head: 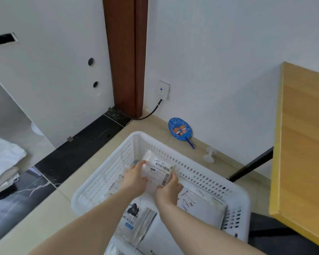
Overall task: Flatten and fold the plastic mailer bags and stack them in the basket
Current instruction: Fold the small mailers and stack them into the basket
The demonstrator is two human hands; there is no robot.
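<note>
A white slotted plastic basket stands on the floor below me. Inside it, toward the far side, both hands hold a folded white mailer bag with a barcode label facing up. My left hand grips its left edge and my right hand grips its near right edge. Other flattened mailer bags lie in the basket: one with a dark printed figure near the front and a plain white one at the right.
A wooden table with a black leg stands at the right. A blue hand fan leans against the wall behind the basket, beside a small white plastic piece. A brown door frame and a black threshold lie to the left.
</note>
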